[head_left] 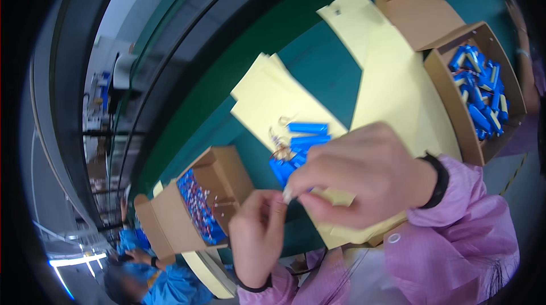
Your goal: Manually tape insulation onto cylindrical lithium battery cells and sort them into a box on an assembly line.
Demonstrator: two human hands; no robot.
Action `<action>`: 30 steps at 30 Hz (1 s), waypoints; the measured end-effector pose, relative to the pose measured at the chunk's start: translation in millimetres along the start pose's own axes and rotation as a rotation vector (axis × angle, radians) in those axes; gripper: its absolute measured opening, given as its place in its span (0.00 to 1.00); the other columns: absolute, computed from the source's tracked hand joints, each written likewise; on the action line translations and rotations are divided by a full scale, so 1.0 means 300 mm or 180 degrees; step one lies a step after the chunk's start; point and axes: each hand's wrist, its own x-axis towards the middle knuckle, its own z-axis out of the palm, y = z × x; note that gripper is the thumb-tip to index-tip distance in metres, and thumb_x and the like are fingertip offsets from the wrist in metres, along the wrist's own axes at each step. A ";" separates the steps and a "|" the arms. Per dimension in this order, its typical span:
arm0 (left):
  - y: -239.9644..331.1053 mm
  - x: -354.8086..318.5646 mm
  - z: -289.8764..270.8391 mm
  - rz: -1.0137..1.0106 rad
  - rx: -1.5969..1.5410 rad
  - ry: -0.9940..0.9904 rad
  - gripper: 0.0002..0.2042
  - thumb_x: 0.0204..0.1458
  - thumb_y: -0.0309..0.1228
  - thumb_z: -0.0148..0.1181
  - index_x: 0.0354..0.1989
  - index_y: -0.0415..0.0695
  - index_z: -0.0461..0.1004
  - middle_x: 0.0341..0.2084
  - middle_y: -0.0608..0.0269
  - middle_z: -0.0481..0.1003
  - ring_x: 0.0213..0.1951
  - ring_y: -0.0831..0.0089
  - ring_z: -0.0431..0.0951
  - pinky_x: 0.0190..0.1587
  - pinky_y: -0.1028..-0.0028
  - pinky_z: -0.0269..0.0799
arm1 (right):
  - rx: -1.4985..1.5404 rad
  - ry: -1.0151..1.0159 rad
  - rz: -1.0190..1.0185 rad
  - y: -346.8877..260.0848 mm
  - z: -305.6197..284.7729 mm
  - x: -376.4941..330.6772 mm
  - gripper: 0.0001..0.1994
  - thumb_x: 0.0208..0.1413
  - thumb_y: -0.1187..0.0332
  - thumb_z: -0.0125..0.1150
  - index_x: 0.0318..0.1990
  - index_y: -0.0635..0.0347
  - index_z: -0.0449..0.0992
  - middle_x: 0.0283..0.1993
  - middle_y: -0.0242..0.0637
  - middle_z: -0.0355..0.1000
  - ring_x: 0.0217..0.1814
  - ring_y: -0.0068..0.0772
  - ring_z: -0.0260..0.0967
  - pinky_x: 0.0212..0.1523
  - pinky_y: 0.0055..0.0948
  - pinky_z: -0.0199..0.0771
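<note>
My left hand [259,234] and my right hand [367,177] meet fingertip to fingertip in front of me. Both pinch a small whitish piece [288,194], too blurred to name more exactly. Just beyond them, blue-wrapped battery packs [307,128] with thin wires [278,141] lie on pale yellow sheets [284,91]. My right hand hides part of that group and of the paper beneath.
At left, an open cardboard box [233,171] holds many blue packs with wires and white ends. Another open box [443,74] at right holds blue and yellowish packs. Further yellow sheets [392,86] cover the green table [335,60]. A person in blue [176,285] is at lower left.
</note>
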 end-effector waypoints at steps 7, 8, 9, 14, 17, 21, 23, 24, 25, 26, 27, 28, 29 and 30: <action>-0.172 -0.157 0.089 0.0500 0.0108 -0.0520 0.21 0.51 0.38 0.67 0.48 0.38 0.72 0.33 0.58 0.75 0.33 0.65 0.76 0.33 0.70 0.72 | -0.0727 -0.2684 0.0359 0.020 0.005 -0.048 0.12 0.46 0.71 0.64 0.41 0.57 0.77 0.36 0.35 0.71 0.41 0.38 0.72 0.39 0.34 0.73; -0.184 -0.155 0.096 0.0757 -0.0006 -0.0548 0.22 0.50 0.39 0.67 0.49 0.38 0.71 0.34 0.57 0.75 0.33 0.64 0.76 0.34 0.69 0.72 | -0.0922 -0.2760 0.0554 0.002 0.012 -0.055 0.14 0.45 0.72 0.65 0.42 0.58 0.77 0.39 0.36 0.70 0.45 0.39 0.71 0.43 0.35 0.73; -0.196 -0.149 0.104 0.0792 -0.0178 -0.0577 0.25 0.49 0.42 0.68 0.51 0.39 0.70 0.35 0.57 0.75 0.34 0.62 0.76 0.37 0.66 0.73 | -0.0941 -0.2744 0.0695 -0.018 0.009 -0.057 0.17 0.42 0.75 0.66 0.44 0.55 0.77 0.41 0.34 0.70 0.45 0.38 0.71 0.43 0.35 0.73; -0.179 -0.079 0.158 0.0778 -0.0527 -0.0715 0.27 0.48 0.48 0.68 0.47 0.39 0.71 0.31 0.54 0.75 0.30 0.58 0.75 0.36 0.63 0.72 | -0.1315 -0.3131 0.1093 -0.106 -0.047 -0.091 0.19 0.40 0.76 0.67 0.43 0.49 0.78 0.41 0.33 0.70 0.44 0.38 0.72 0.41 0.35 0.74; -0.181 -0.026 0.163 0.0942 -0.0360 -0.1935 0.22 0.51 0.44 0.65 0.43 0.36 0.73 0.30 0.48 0.75 0.34 0.55 0.77 0.38 0.66 0.73 | -0.1160 -0.3138 0.1242 -0.123 -0.063 -0.131 0.19 0.40 0.73 0.70 0.43 0.47 0.78 0.41 0.31 0.70 0.41 0.37 0.73 0.39 0.34 0.75; -0.199 -0.014 0.180 0.1265 -0.1310 -0.1626 0.21 0.55 0.42 0.61 0.45 0.34 0.71 0.35 0.47 0.76 0.39 0.56 0.78 0.43 0.63 0.71 | -0.1191 -0.2921 0.1098 -0.114 -0.070 -0.164 0.18 0.39 0.69 0.72 0.42 0.45 0.78 0.41 0.30 0.70 0.41 0.35 0.73 0.39 0.32 0.75; -0.184 -0.021 0.179 0.0115 -0.3024 -0.2147 0.20 0.60 0.39 0.58 0.52 0.36 0.69 0.40 0.58 0.77 0.42 0.70 0.78 0.45 0.68 0.73 | -0.0985 -0.2508 0.0619 -0.096 -0.070 -0.185 0.18 0.40 0.65 0.73 0.42 0.45 0.79 0.40 0.29 0.71 0.37 0.32 0.73 0.35 0.30 0.76; -0.168 -0.015 0.162 0.0132 -0.2999 -0.2162 0.20 0.60 0.39 0.58 0.52 0.36 0.69 0.40 0.58 0.77 0.42 0.70 0.78 0.45 0.68 0.73 | -0.0994 -0.2477 0.0620 -0.088 -0.070 -0.189 0.18 0.40 0.65 0.73 0.42 0.45 0.79 0.40 0.29 0.71 0.37 0.32 0.73 0.35 0.30 0.76; -0.148 -0.011 0.139 -0.0371 -0.3449 -0.2290 0.20 0.60 0.37 0.57 0.56 0.38 0.67 0.43 0.62 0.75 0.44 0.74 0.77 0.47 0.71 0.72 | -0.1000 -0.2230 0.0493 -0.083 -0.067 -0.193 0.17 0.40 0.65 0.73 0.42 0.45 0.80 0.38 0.29 0.71 0.35 0.32 0.73 0.33 0.29 0.75; -0.136 -0.006 0.126 -0.0893 -0.3888 -0.2401 0.20 0.61 0.35 0.57 0.59 0.39 0.65 0.47 0.65 0.74 0.46 0.78 0.75 0.48 0.74 0.72 | -0.1004 -0.1985 0.0365 -0.078 -0.064 -0.196 0.17 0.41 0.65 0.73 0.42 0.46 0.80 0.37 0.29 0.71 0.33 0.31 0.73 0.30 0.28 0.75; -0.134 -0.011 0.131 -0.0887 -0.3861 -0.2401 0.20 0.61 0.35 0.57 0.59 0.39 0.65 0.47 0.65 0.74 0.46 0.78 0.75 0.48 0.74 0.72 | -0.1001 -0.1959 0.0360 -0.070 -0.059 -0.199 0.17 0.41 0.65 0.73 0.42 0.46 0.80 0.37 0.29 0.71 0.33 0.31 0.73 0.30 0.28 0.75; -0.135 -0.028 0.146 -0.0470 -0.3957 -0.2237 0.21 0.60 0.34 0.58 0.60 0.40 0.64 0.48 0.64 0.73 0.47 0.79 0.75 0.47 0.75 0.73 | -0.0994 -0.1823 0.0331 -0.063 -0.055 -0.201 0.17 0.41 0.65 0.74 0.42 0.47 0.80 0.36 0.29 0.72 0.32 0.31 0.73 0.29 0.28 0.75; -0.135 -0.040 0.160 -0.0053 -0.4044 -0.2072 0.23 0.59 0.33 0.60 0.61 0.40 0.64 0.50 0.63 0.73 0.47 0.80 0.75 0.46 0.76 0.73 | -0.0988 -0.1688 0.0303 -0.057 -0.050 -0.202 0.17 0.41 0.65 0.74 0.42 0.49 0.80 0.35 0.29 0.72 0.30 0.31 0.73 0.27 0.27 0.75; -0.132 -0.052 0.171 -0.0064 -0.4023 -0.2074 0.23 0.59 0.33 0.60 0.61 0.40 0.64 0.50 0.63 0.73 0.47 0.80 0.75 0.46 0.76 0.73 | -0.0973 -0.1671 0.0309 -0.057 -0.042 -0.202 0.17 0.41 0.65 0.74 0.42 0.49 0.80 0.35 0.29 0.72 0.30 0.31 0.73 0.27 0.27 0.75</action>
